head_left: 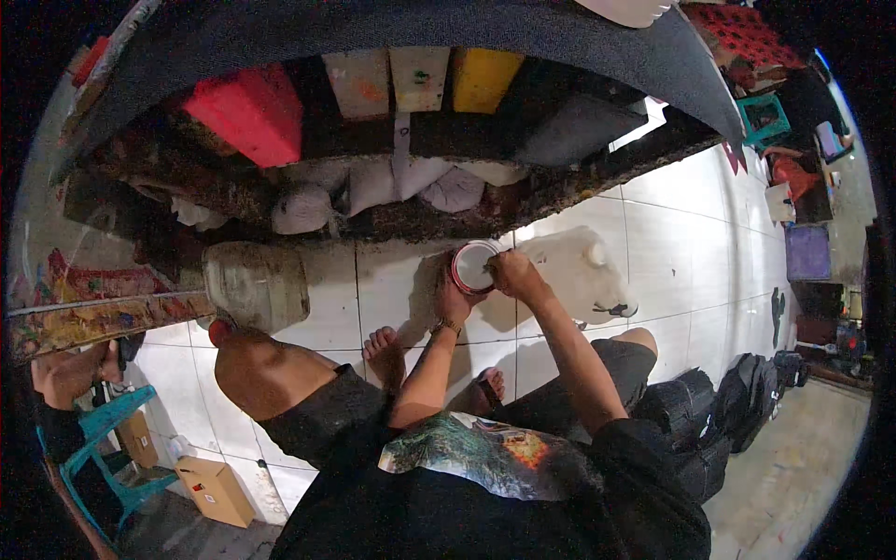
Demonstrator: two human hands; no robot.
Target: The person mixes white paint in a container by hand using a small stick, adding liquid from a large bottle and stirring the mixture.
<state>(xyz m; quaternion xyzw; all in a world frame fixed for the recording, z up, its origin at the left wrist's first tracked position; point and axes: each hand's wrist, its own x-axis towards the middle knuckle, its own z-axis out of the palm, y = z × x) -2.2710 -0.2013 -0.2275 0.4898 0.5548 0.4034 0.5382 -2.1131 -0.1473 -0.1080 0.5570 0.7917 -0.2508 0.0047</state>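
Low between my knees, my left hand (455,301) is wrapped round a small round can (458,273) with a red and white rim. The can is upright or slightly tilted, and a pale, whitish surface shows inside it. My right hand (515,277) is closed at the can's right rim. Its fingers are curled inward, and anything they grip is hidden or too small to name. A whitish plastic jerrycan (569,266) lies on the floor to the right. Another translucent plastic jerrycan (257,285) is to the left, beside my knee.
Above the can, a table holds red (252,117), white and yellow containers, with pale sacks (397,187) below. A teal stool (98,448) and cardboard box (215,490) stand at lower left, near another person's arm (63,383). Black bundles (686,411) lie at right.
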